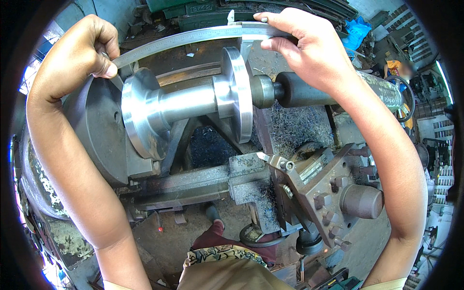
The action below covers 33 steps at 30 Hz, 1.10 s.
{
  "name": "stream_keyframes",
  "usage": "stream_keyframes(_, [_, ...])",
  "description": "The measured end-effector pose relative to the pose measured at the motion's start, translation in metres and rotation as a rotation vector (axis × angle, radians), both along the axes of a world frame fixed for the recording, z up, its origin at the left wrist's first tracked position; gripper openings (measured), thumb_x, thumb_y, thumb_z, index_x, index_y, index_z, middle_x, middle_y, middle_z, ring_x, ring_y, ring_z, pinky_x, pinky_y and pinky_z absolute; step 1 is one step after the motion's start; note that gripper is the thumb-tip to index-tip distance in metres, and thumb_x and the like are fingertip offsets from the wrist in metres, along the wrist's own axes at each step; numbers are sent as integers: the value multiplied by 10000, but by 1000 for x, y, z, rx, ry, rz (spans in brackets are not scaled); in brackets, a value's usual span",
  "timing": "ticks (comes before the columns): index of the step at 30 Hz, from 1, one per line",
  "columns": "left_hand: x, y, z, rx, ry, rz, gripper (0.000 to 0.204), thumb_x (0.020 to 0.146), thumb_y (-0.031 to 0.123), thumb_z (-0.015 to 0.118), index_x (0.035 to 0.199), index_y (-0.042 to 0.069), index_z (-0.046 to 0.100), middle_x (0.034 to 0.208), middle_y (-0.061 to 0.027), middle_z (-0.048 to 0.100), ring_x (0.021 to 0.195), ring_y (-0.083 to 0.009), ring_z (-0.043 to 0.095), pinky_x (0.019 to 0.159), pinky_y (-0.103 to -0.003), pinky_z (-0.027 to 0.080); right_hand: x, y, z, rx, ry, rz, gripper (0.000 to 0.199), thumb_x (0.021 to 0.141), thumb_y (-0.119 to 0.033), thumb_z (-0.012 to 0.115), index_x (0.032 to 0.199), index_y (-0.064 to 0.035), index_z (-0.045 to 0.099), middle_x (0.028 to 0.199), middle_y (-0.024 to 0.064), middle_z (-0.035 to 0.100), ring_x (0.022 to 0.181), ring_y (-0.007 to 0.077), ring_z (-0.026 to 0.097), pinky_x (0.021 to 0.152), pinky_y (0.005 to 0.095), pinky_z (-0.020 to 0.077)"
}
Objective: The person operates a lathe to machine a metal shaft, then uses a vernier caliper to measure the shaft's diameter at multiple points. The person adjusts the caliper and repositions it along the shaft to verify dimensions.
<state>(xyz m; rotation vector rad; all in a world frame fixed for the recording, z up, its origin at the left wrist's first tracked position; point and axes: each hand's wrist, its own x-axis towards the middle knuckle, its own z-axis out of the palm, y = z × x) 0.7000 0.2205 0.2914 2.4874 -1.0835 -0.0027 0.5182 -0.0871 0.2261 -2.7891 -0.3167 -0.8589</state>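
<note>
Over the lathe (pixel 203 181), left hand (pixel 79 53) pinches and right hand (pixel 314 46) loosely holds calipers (pixel 188 36).

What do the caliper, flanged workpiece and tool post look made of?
Vernier caliper: likely stainless steel, satin grey with fine graduations.
Flanged workpiece: metal, probably steel, bright smooth finish with strong highlights.
Tool post: likely steel, dull brownish-grey surface.

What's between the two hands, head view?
Head view: the graduated beam of a long metal caliper spans from the left hand to the right hand. The shiny flanged workpiece shows below it in the picture.
</note>
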Motion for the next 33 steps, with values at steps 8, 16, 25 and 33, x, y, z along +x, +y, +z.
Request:
stream_keyframes(8, [-2,-1,1,8,45,3,308,690,-92,783,950,26,668,851,-56,655,781,-174,672,732,-317,588,-1,-1,0,-10,-1,-2,396,860,-95,808,1246,-60,727,935,118,681,856,264,668,820,346,544])
stream_keyframes(16, [2,3,-1,13,-87,-100,267,669,-61,791,899,2,673,849,-57,634,796,-177,665,740,-306,565,2,-3,-5,-43,-97,50,457,828,-43,812,1274,-65,717,868,112,638,792,254,625,767,335,527])
stream_keyframes(25, [-1,-1,8,82,127,39,280,655,-76,784,896,1,664,870,-62,660,824,-197,665,762,-325,564,1,1,-3,14,-90,54,415,828,-57,794,1236,-63,715,827,125,620,761,294,641,718,379,525])
stream_keyframes(33, [-4,-4,14,130,56,-11,236,663,-88,766,874,-17,690,851,-85,679,819,-199,683,764,-309,554,0,4,0,7,-57,16,435,833,-33,785,1259,-43,697,870,135,630,790,318,640,747,372,530])
